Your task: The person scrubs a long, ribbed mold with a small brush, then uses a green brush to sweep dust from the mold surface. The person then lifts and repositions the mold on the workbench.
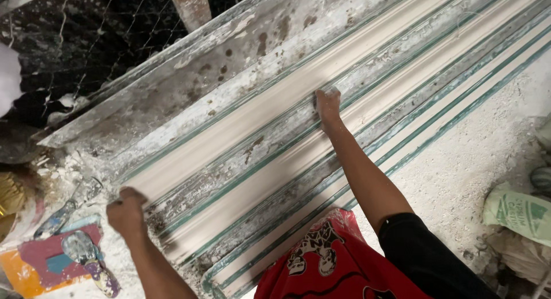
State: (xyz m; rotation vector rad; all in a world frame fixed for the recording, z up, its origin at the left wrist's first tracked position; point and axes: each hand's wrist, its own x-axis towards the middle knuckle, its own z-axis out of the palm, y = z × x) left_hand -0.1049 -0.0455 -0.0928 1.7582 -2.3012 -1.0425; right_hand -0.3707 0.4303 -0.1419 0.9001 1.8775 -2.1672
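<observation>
both hands grip a long white plaster strip (241, 132) lying in the green-edged mould (367, 98): the left hand (126, 210) is clenched on its near end, the right hand (328, 103) clenched farther along, spaced apart, likely to support its length.

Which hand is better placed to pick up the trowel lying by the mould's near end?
Left, probably. The left hand grips the mould's near end, close beside the trowel. The right hand rests farther up the mould.
</observation>
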